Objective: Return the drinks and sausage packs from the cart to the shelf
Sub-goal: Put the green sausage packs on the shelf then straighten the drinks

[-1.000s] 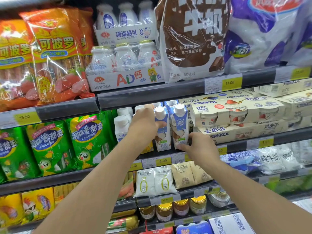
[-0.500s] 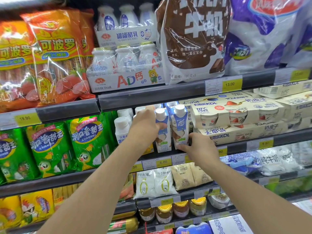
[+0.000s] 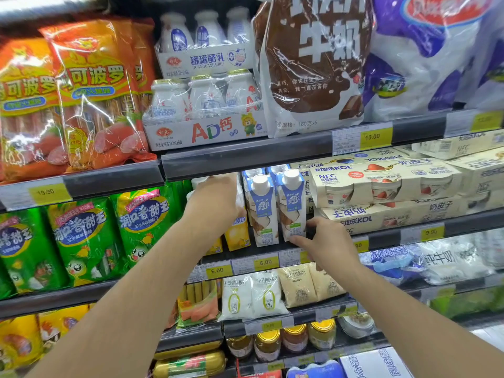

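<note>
On the shelf (image 3: 272,255), beside the yoghurt boxes (image 3: 381,184), stand two blue drink cartons (image 3: 291,203). The right hand (image 3: 327,244) pinches the nearer carton's base; the left hand (image 3: 218,203) wraps a white bottle. Best nudge both upright, labels forward.

- Both bare forearms are extended forward and upward from the lower corners of the view, converging toward the centre.
- The left hand (image 3: 216,203) is raised higher than the right, with its back turned toward the camera. Its fingers are curled forward and hidden behind the hand; what they hold cannot be determined.
- The right hand (image 3: 328,242) is held lower, knuckles up. Its thumb is pointed left and its fingers are bent forward at the fingertips (image 3: 313,222).
- The two hands are kept apart.
</note>
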A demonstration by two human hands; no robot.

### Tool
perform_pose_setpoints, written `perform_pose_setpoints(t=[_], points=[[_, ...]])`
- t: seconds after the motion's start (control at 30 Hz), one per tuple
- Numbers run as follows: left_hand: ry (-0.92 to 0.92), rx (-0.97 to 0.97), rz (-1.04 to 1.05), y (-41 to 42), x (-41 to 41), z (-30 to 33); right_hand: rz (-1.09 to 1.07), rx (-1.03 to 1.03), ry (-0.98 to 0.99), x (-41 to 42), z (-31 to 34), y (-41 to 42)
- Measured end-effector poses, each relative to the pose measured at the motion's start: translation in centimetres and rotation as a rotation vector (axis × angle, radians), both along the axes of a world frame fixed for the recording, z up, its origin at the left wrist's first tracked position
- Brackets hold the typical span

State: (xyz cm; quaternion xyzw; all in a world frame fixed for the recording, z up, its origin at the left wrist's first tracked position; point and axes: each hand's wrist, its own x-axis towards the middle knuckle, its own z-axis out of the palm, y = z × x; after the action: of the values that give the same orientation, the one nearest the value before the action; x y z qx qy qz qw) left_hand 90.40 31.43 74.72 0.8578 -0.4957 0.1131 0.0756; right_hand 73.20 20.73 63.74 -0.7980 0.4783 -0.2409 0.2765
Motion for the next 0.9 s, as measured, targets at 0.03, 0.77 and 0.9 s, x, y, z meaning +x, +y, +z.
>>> perform_pose_setpoints(t=[0.03, 0.77, 0.9], points=[[-0.031, 0.032, 0.008, 0.0, 0.2, 0.0, -0.002, -0.006, 0.003, 0.0, 0.0, 0.1], [0.002, 0.124, 0.044, 0.8, 1.2, 0.6, 0.003, 0.059, 0.022, 0.4, 0.7, -0.2], [-0.025, -0.119, 0.075, 4.6, 2.0, -0.4, -0.004, 0.064, 0.02, 0.4, 0.7, -0.1]])
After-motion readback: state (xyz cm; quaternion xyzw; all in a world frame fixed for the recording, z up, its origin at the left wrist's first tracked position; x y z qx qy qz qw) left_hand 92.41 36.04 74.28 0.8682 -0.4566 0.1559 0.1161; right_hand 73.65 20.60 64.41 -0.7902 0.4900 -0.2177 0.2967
